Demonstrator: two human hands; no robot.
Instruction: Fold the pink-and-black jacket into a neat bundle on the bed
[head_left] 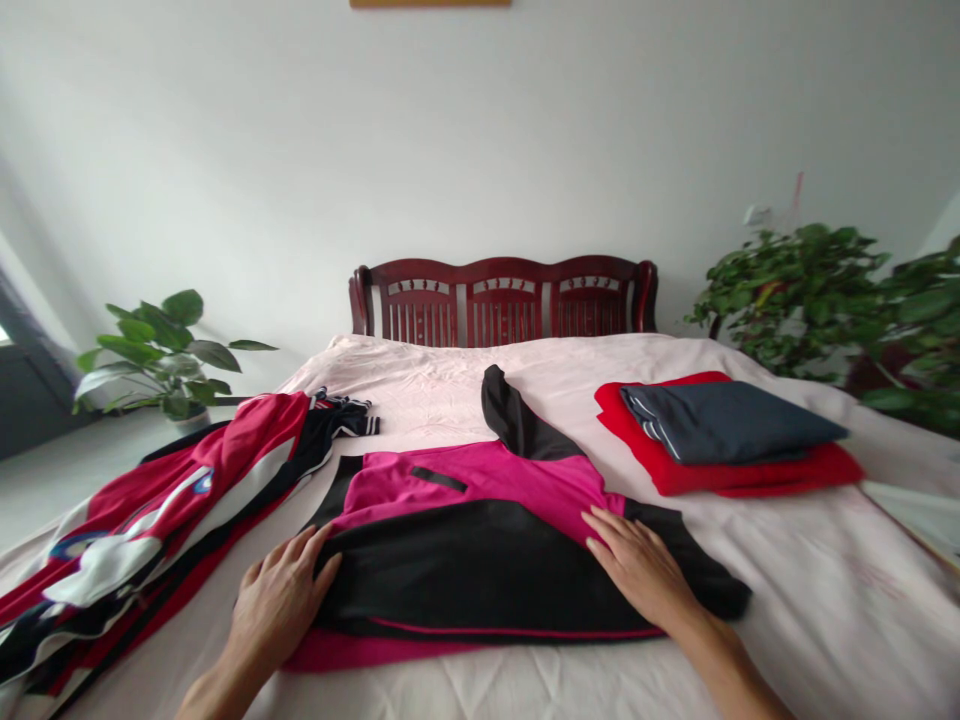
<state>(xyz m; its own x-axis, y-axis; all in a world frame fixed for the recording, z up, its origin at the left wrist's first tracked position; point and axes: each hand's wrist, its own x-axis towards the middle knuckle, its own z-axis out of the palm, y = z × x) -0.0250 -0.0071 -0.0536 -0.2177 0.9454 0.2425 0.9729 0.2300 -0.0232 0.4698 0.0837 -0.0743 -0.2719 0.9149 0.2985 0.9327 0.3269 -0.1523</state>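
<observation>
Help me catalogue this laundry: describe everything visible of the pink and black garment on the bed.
The pink and black garment lies flat on the bed, partly folded: a black panel crosses its near half, magenta above, a magenta edge showing beneath. A black part, perhaps a sleeve or hood, points toward the headboard. The fabric looks smooth. The left hand rests on its left edge, the right hand on its right side.

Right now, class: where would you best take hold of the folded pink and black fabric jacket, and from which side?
Probably at its two outer ends, where the left hand and right hand rest. The pink and black jacket lies flat and wide on the pale pink bed sheet, black part folded over pink. Come from the near edge, fingers under both layers, so the fold holds.
</observation>
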